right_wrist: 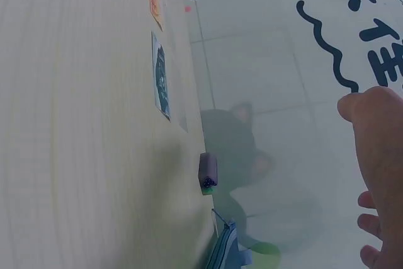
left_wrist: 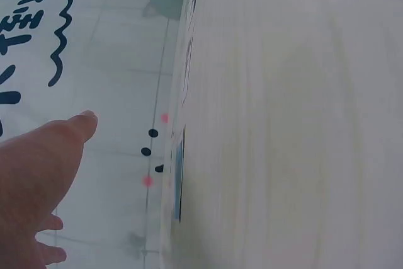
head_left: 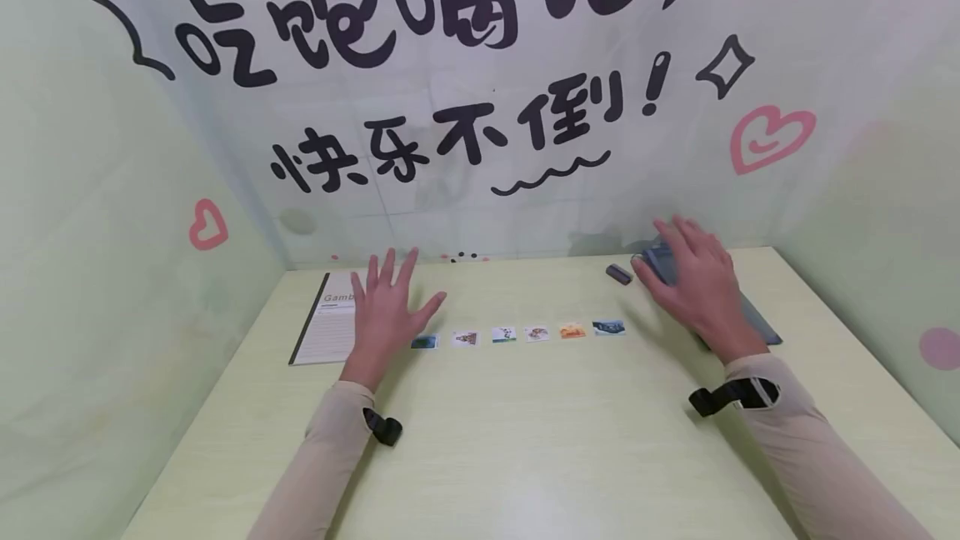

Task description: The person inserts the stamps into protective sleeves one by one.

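My left hand (head_left: 386,311), fingers spread, hovers over the right side of a lined notebook (head_left: 322,332) and holds nothing. Partly behind its thumb is the leftmost of several small picture cards laid in a row; a blue-green card (head_left: 425,342). Farther right in the row are an orange card (head_left: 572,331) and a dark blue card (head_left: 608,327). My right hand (head_left: 697,282), fingers extended, is above a blue zippered pouch (head_left: 759,325) and hides much of it. In the right wrist view the pouch (right_wrist: 225,247) shows below the hand, apart from the thumb.
A small dark purple block (head_left: 618,274) lies near the table's back edge, left of the pouch. The pale wooden table (head_left: 517,440) meets a printed cloth backdrop (head_left: 450,223) with large black characters. Cloth walls stand on both sides.
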`<state>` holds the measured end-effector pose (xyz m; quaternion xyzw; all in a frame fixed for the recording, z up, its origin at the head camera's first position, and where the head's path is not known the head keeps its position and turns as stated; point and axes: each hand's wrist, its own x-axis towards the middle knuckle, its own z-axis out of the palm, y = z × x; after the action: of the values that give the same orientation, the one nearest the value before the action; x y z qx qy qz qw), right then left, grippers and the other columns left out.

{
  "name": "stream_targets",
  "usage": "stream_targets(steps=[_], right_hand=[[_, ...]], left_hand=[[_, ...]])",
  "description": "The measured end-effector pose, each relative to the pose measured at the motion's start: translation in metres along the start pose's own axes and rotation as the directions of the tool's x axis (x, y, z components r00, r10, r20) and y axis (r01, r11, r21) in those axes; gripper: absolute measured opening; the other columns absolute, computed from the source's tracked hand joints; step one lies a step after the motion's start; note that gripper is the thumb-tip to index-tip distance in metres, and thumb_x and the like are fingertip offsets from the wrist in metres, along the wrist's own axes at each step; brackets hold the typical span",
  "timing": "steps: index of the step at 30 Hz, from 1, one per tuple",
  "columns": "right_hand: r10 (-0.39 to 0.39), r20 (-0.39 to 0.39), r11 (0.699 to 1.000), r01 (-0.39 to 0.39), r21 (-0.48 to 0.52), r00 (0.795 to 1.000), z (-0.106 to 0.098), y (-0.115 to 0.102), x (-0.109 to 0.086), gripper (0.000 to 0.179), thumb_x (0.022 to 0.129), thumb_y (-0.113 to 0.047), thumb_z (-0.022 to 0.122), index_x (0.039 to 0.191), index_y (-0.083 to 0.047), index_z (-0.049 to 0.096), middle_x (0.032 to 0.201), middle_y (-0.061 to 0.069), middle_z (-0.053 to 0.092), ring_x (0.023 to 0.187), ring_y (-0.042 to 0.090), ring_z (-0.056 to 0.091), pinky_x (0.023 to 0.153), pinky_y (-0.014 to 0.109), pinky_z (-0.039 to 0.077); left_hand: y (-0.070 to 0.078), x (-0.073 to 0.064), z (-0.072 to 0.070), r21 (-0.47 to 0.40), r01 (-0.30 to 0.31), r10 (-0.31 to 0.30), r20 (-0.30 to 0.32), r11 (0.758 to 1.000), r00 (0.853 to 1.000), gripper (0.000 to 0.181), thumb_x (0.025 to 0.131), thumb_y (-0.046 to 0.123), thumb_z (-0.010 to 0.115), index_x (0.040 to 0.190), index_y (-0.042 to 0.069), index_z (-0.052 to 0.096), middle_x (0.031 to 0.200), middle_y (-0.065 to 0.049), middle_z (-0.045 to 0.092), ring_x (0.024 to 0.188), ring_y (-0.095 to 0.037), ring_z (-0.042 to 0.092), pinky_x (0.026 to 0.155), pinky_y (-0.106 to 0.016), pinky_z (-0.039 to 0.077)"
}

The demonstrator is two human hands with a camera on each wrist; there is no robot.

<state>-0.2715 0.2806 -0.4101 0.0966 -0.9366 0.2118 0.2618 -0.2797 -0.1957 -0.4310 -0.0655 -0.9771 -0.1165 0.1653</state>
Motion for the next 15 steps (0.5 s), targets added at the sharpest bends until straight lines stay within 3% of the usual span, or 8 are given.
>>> stream_targets(steps=[4, 9, 15], right_hand=[[-0.036, -0.032, 0.998, 0.037, 0.046, 0.999, -0.004, -0.002, -0.01, 0.062, 0.101, -0.041, 0.073, 0.154, -0.013, 0.056, 0.158, 0.022, 0.055, 0.144, 0.048, 0.052, 0.111, 0.071, 0.043], [-0.102, 0.059, 0.99, 0.095, 0.103, 0.993, -0.003, -0.005, -0.017, 0.046, 0.104, -0.03, 0.072, 0.144, -0.009, 0.064, 0.148, 0.022, 0.064, 0.137, 0.048, 0.058, 0.108, 0.069, 0.048], [-0.188, 0.172, 0.961, 0.145, 0.237, 0.967, 0.011, -0.006, -0.016, 0.036, 0.103, -0.017, 0.075, 0.134, 0.0, 0.07, 0.138, 0.025, 0.07, 0.124, 0.047, 0.069, 0.099, 0.063, 0.058]], left_hand=[[0.022, -0.005, 0.002, -0.064, -0.089, 0.088, -0.023, 0.994, 0.996, 0.078, 0.103, 0.061, 0.064, 0.167, 0.021, 0.041, 0.173, -0.019, 0.039, 0.162, -0.046, 0.032, 0.132, -0.068, 0.017], [0.054, -0.013, 0.008, -0.165, -0.197, 0.195, -0.027, 0.966, 0.98, 0.058, 0.105, 0.044, 0.07, 0.153, 0.013, 0.059, 0.159, -0.015, 0.059, 0.151, -0.038, 0.051, 0.127, -0.056, 0.038], [0.1, -0.026, 0.02, -0.339, -0.262, 0.297, 0.057, 0.904, 0.953, 0.045, 0.105, 0.036, 0.072, 0.145, 0.014, 0.067, 0.147, -0.007, 0.069, 0.141, -0.028, 0.06, 0.119, -0.047, 0.049]])
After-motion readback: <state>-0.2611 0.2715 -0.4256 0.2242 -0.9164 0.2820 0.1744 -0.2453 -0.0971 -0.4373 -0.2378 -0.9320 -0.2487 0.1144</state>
